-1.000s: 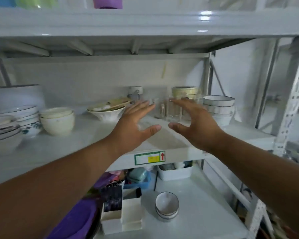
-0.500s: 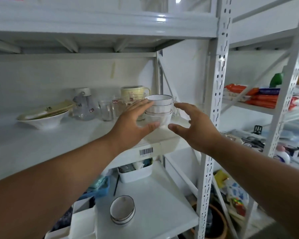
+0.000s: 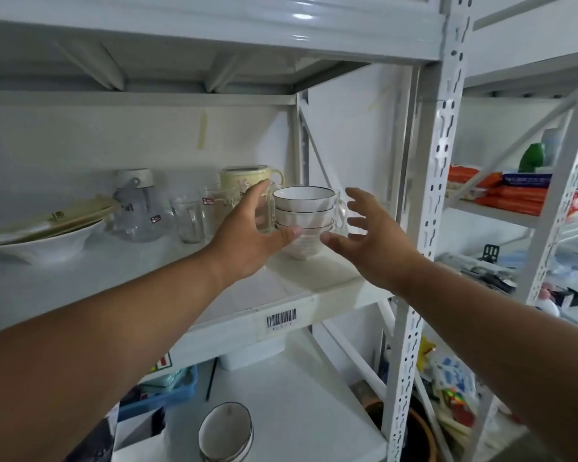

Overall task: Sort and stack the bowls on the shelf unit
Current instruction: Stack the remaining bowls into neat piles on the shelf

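A stack of white bowls with thin dark rims (image 3: 303,211) stands near the right end of the middle shelf (image 3: 301,288). My left hand (image 3: 252,233) reaches at the stack's left side with straight fingers, its thumb against the lower bowls. On the stack's right, my right hand (image 3: 369,236) is spread open and holds nothing; whether it touches the bowls I cannot tell. A wide white bowl (image 3: 37,243) with plates and chopsticks lies at the shelf's far left. Another small stack of dark-rimmed bowls (image 3: 226,433) sits on the lower shelf.
Glass mugs (image 3: 191,216), a glass jar with a lid (image 3: 136,208) and a yellow mug (image 3: 244,180) stand behind and left of the stack. A perforated upright post (image 3: 424,228) rises just right of my right hand. Blue and white bins sit below.
The view has swung right, bringing the stack between my hands. Both hands have moved closer to the bowls, the left thumb now against them.
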